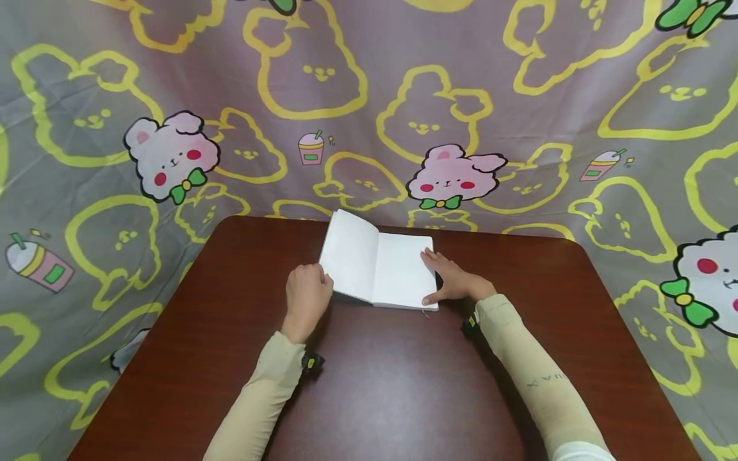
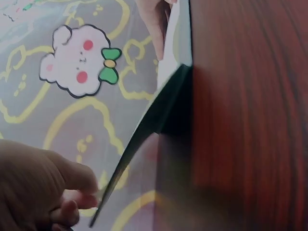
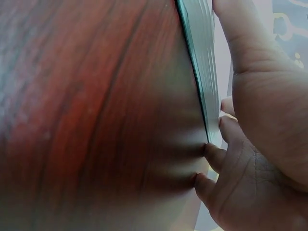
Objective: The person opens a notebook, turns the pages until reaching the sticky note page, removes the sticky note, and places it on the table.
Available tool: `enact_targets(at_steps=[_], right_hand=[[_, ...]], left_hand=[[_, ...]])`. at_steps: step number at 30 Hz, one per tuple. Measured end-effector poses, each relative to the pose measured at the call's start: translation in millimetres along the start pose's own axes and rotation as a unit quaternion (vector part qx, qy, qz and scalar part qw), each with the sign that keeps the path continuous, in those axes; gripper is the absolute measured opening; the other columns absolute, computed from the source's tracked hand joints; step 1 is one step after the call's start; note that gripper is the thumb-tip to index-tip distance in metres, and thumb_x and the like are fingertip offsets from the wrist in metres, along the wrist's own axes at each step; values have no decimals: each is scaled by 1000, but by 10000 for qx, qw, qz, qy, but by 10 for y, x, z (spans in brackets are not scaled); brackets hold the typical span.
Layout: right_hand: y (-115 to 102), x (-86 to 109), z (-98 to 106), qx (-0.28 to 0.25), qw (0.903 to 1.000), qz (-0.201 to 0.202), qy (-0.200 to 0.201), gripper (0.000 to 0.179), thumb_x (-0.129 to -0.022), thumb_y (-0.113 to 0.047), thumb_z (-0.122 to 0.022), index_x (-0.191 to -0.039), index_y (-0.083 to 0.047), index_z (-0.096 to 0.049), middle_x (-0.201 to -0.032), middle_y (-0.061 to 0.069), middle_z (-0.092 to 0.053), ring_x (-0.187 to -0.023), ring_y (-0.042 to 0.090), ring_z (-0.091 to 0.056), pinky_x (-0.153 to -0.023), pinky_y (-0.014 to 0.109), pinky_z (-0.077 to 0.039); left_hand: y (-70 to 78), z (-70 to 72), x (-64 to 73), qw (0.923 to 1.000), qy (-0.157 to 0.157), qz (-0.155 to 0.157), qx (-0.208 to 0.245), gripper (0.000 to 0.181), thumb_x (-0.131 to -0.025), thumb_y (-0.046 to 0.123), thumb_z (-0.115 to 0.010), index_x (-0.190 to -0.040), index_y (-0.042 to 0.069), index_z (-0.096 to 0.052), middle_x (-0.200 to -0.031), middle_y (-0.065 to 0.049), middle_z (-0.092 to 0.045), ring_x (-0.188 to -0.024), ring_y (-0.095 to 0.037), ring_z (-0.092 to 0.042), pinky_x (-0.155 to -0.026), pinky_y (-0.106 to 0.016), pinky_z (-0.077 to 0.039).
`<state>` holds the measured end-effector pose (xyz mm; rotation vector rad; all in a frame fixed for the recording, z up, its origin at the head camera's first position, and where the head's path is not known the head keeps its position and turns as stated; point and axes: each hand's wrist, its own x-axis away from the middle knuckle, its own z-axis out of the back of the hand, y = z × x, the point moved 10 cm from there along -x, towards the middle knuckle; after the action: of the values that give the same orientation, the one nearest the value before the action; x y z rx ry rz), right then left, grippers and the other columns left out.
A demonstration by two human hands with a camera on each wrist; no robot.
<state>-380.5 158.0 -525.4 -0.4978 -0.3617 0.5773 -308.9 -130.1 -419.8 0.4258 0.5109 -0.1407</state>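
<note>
An open notebook (image 1: pixel 405 266) with blank white pages lies toward the far side of the table. Its left half is lifted off the tabletop at a slant; the right half lies flat. My left hand (image 1: pixel 307 296) pinches the outer edge of that raised half, and the left wrist view shows the dark green cover (image 2: pixel 139 130) from below. Spread over the right edge of the notebook, my right hand (image 1: pixel 452 276) touches the page with its thumb and fingertips. In the right wrist view two of its fingers reach down past the page block (image 3: pixel 204 62) to the tabletop.
The dark red-brown wooden table (image 1: pixel 369 384) has rounded far corners. A grey curtain (image 1: pixel 369 57) printed with cartoon bears and rabbits hangs behind it and along both sides. A thin ribbon end (image 1: pixel 426 314) sticks out at the notebook's near edge. Each wrist wears a small black camera.
</note>
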Motion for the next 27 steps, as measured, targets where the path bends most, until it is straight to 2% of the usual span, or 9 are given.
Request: enact_targets(at_steps=[3,6,11,18,20,23,25,27], right_hand=[[16,-7,0,70,10000,-41,1,125,-77,-46,-87,-162,2,-9,-169,23,-1,-155,48,-1,-118,73,-8],[28,-14,-5,143,9999,-85,-5,124,-78,-46,-87,-162,2,-9,-169,24,-1,-154,49,-1,-118,73,-8],[10,-22,-10,177,9998,-110,-14,124,-78,-45,-87,-162,1,-8,-170,23,-1,-154,50,0,-118,73,-8],[8,-17,16,189,9997,-150,-21,125,-77,-48,-87,-162,0,-9,-170,22,-1,-154,49,-1,-119,72,-8],[27,-22,21,231,9995,-188,-36,125,-78,-49,-86,-163,-1,-8,-170,21,-1,-154,48,0,-119,72,-7],[30,-24,19,234,9995,-226,-28,126,-77,-49,-87,-163,-2,-7,-170,20,0,-155,47,0,-120,70,-7],[28,-23,16,236,9995,-229,-30,126,-77,-49,-86,-163,-2,-7,-170,20,0,-155,46,1,-120,70,-7],[27,-22,13,211,9995,-233,-40,126,-77,-49,-87,-163,-2,-7,-170,20,0,-155,47,1,-120,70,-7]], left_hand=[[-140,-124,9,9989,-368,284,34,50,-81,-4,-61,-49,15,-28,-53,6,-17,-53,-14,-19,-46,-31,-23],[-310,-275,42,9945,-767,670,244,49,-78,-3,-59,-48,17,-27,-52,8,-14,-52,-12,-15,-44,-27,-18],[-567,-490,128,9787,-1448,1335,582,44,-76,1,-61,-47,17,-31,-46,8,-22,-48,-11,-20,-42,-26,-19],[-633,-622,187,9606,-2202,1589,589,45,-87,11,-62,-51,14,-34,-50,5,-25,-50,-13,-25,-44,-27,-26],[-646,-640,182,9574,-2334,1631,484,43,-90,14,-63,-54,10,-40,-52,2,-29,-51,-14,-29,-44,-29,-30],[-657,-637,166,9573,-2369,1649,149,34,-91,18,-68,-64,1,-56,-57,-7,-48,-54,-21,-44,-48,-36,-41],[-636,-623,136,9617,-2251,1549,-216,29,-88,20,-72,-79,-6,-64,-70,-17,-61,-65,-29,-57,-58,-43,-51],[-596,-628,109,9657,-2113,1436,-467,33,-86,20,-75,-94,-11,-65,-87,-27,-66,-81,-39,-63,-72,-50,-55]])
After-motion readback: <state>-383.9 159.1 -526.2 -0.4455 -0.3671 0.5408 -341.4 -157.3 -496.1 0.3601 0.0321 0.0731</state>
